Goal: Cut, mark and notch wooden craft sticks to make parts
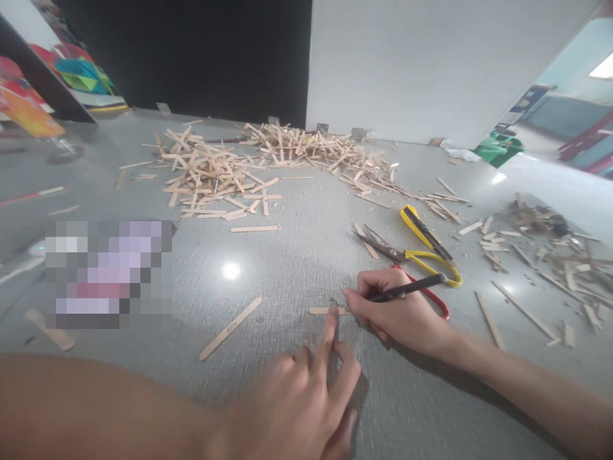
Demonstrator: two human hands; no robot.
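Note:
A wooden craft stick (318,311) lies flat on the grey table in front of me. My left hand (306,390) presses on it with the tip of the outstretched index finger; the other fingers are loosely bent and apart from it. In my right hand (407,313) a black pen (407,288) is gripped, its back end pointing up to the right. The fingers hide the pen's tip and the stick's right end. To the left lies another craft stick (246,315) with a small rectangle drawn near its middle.
Heaps of craft sticks (205,169) lie along the back. Beyond my right hand are scissors (393,252) with yellow and red handles and a yellow cutter (424,230). Cut scraps (569,275) are scattered at right. A blurred-out object (110,275) lies at left.

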